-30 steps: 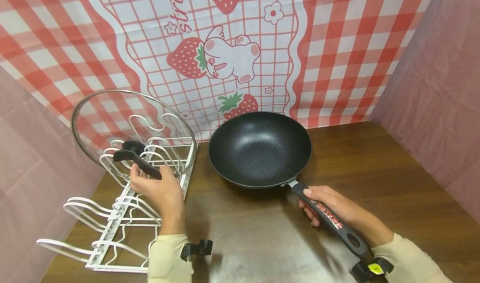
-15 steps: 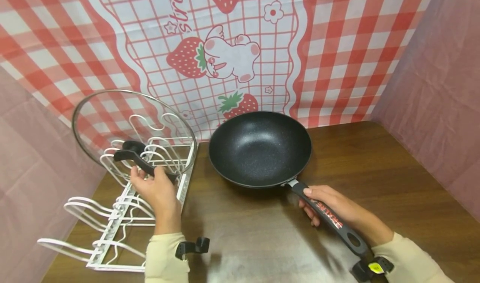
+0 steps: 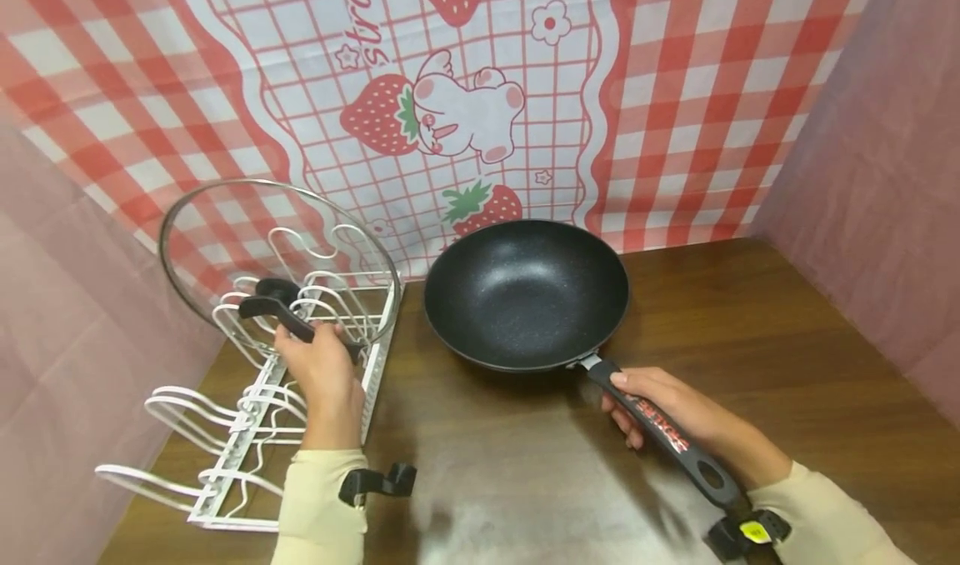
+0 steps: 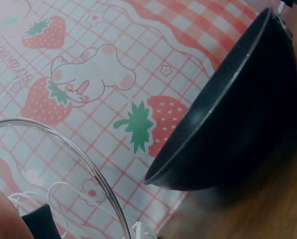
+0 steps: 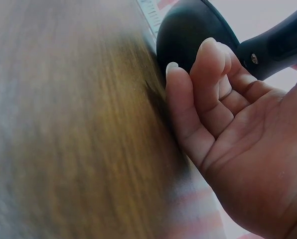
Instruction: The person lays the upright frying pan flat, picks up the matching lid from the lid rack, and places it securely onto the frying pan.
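A glass lid (image 3: 228,244) with a metal rim stands tilted upright in the back slots of the white wire rack (image 3: 234,452). My left hand (image 3: 324,377) holds the near part of its black handle (image 3: 270,305), thumb on the left side and fingers mostly hidden. On the right, my right hand (image 3: 678,402) grips the handle of a black wok (image 3: 525,298) near the pan, thumb on top. The wok's inside faces up and toward me. In the right wrist view some fingers (image 5: 183,109) curl beneath the wok handle (image 5: 283,42).
The rack's front loops (image 3: 146,475) stick out to the left. Brown wooden table (image 3: 465,473) lies under everything. A red-and-white strawberry cloth (image 3: 465,115) hangs behind, with pink cloth walls (image 3: 892,182) at both sides.
My left hand has slid slightly down and left along the lid handle. The whole head view has shifted a little; lid, rack, wok and right hand keep their places.
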A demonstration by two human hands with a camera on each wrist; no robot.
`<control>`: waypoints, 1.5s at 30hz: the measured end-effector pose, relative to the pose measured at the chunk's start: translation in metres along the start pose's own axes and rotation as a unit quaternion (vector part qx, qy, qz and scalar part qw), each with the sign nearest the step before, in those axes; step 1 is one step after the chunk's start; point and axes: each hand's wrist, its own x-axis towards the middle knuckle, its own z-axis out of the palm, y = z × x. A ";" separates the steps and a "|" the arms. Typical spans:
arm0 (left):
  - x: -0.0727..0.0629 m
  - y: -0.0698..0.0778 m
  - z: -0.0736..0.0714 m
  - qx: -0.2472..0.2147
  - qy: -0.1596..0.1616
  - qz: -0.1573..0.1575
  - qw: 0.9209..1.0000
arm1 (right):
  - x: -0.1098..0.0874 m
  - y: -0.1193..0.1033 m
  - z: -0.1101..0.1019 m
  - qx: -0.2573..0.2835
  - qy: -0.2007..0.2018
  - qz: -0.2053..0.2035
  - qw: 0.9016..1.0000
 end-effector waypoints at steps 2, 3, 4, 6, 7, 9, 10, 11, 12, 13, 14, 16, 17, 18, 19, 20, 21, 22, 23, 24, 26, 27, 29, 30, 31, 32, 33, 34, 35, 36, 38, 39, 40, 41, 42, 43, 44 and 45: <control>0.000 0.002 0.001 -0.002 0.002 -0.011 1.000 | 0.000 0.000 0.001 0.000 0.006 0.007 1.000; 0.001 0.003 0.001 -0.005 0.005 -0.019 1.000 | -0.001 0.000 0.001 0.001 0.008 0.010 1.000; 0.001 0.004 0.002 -0.006 0.010 -0.027 1.000 | -0.001 0.000 0.002 0.000 0.011 0.012 1.000; 0.003 0.007 0.002 -0.018 0.029 -0.053 0.998 | 0.000 0.001 0.003 0.000 0.015 0.019 1.000; 0.005 0.008 0.001 -0.030 0.038 -0.063 0.997 | 0.000 0.001 0.003 -0.001 0.016 0.021 1.000; 0.007 0.011 0.001 -0.054 0.054 -0.080 0.994 | 0.002 0.001 0.003 -0.001 0.017 0.023 1.000; 0.009 0.012 0.001 -0.068 0.061 -0.086 0.992 | 0.002 0.001 0.003 -0.001 0.018 0.023 1.000; 0.010 0.012 0.002 -0.082 0.067 -0.089 0.990 | 0.003 0.001 0.003 0.000 0.017 0.024 1.000; 0.010 0.012 0.002 -0.092 0.072 -0.091 0.989 | 0.002 0.001 0.003 0.000 0.018 0.025 1.000; 0.011 0.012 0.003 -0.101 0.076 -0.092 0.988 | 0.002 0.001 0.002 0.000 0.019 0.025 0.999; 0.011 0.010 0.005 -0.104 0.079 -0.093 0.987 | 0.001 0.001 0.001 0.000 0.021 0.025 0.999; 0.012 0.008 0.006 -0.106 0.088 -0.088 0.987 | 0.000 0.001 0.000 0.000 0.021 0.025 0.999; 0.014 0.007 0.007 -0.105 0.091 -0.087 0.986 | 0.000 0.001 0.000 0.000 0.021 0.026 0.999; 0.015 0.006 0.007 -0.100 0.095 -0.083 0.987 | 0.000 0.001 0.000 0.000 0.020 0.026 0.999; 0.016 0.005 0.007 -0.097 0.097 -0.081 0.987 | 0.001 0.001 0.000 0.000 0.018 0.024 1.000; 0.018 0.004 0.008 -0.094 0.097 -0.077 0.988 | 0.001 0.001 0.000 0.000 0.016 0.021 1.000; 0.019 0.003 0.008 -0.091 0.099 -0.073 0.988 | 0.001 0.001 0.001 0.000 0.015 0.020 1.000; 0.020 0.003 0.008 -0.090 0.099 -0.071 0.988 | 0.001 0.000 0.001 0.002 0.013 0.019 1.000; 0.020 0.003 0.008 -0.092 0.098 -0.068 0.989 | 0.001 0.000 0.002 0.001 0.012 0.018 1.000; 0.021 0.003 0.007 -0.092 0.101 -0.064 0.989 | 0.002 -0.001 0.002 -0.001 0.011 0.016 1.000; 0.023 0.003 0.007 -0.093 0.107 -0.056 0.988 | 0.002 -0.001 0.003 -0.003 0.014 0.017 1.000; 0.023 0.002 0.008 -0.090 0.110 -0.050 0.989 | 0.002 -0.001 0.003 -0.004 0.016 0.018 1.000; 0.024 0.001 0.008 -0.083 0.116 -0.041 0.989 | 0.001 -0.001 0.003 -0.006 0.019 0.019 1.000; 0.025 0.001 0.007 -0.078 0.119 -0.037 0.989 | 0.001 -0.001 0.003 -0.007 0.020 0.021 1.000; 0.025 0.001 0.007 -0.074 0.120 -0.033 0.989 | 0.002 -0.002 0.003 -0.008 0.020 0.022 1.000; 0.026 0.001 0.007 -0.071 0.121 -0.032 0.990 | 0.002 -0.002 0.003 -0.007 0.020 0.023 0.999; 0.026 0.000 0.006 -0.070 0.119 -0.031 0.990 | 0.002 -0.002 0.003 -0.008 0.019 0.023 1.000; 0.026 0.000 0.006 -0.071 0.118 -0.030 0.990 | 0.002 -0.002 0.003 -0.008 0.017 0.022 1.000; 0.026 -0.001 0.005 -0.073 0.116 -0.027 0.990 | 0.002 -0.003 0.003 -0.008 0.014 0.020 1.000; 0.027 -0.001 0.005 -0.076 0.114 -0.024 0.990 | 0.002 -0.003 0.003 -0.008 0.012 0.019 1.000; 0.027 -0.003 0.004 -0.076 0.111 -0.019 0.991 | 0.001 -0.002 0.003 -0.008 0.008 0.015 1.000; 0.027 -0.004 0.004 -0.076 0.111 -0.015 0.991 | 0.001 -0.001 0.003 -0.008 0.006 0.013 1.000; 0.027 -0.004 0.003 -0.076 0.111 -0.010 0.991 | 0.001 -0.001 0.003 -0.007 0.005 0.012 1.000; 0.027 -0.005 0.003 -0.073 0.111 -0.005 0.991 | 0.001 -0.001 0.002 -0.006 0.005 0.012 1.000; 0.028 -0.006 0.002 -0.070 0.111 0.001 0.991 | 0.001 -0.001 0.002 -0.006 0.006 0.012 1.000; 0.028 -0.006 0.002 -0.066 0.113 0.007 0.991 | 0.001 0.000 0.002 -0.005 0.006 0.011 1.000; 0.028 -0.006 0.001 -0.064 0.113 0.015 0.991 | 0.002 0.000 0.002 -0.004 0.007 0.012 1.000; 0.028 -0.007 0.001 -0.062 0.114 0.021 0.991 | 0.002 0.000 0.002 -0.004 0.007 0.013 1.000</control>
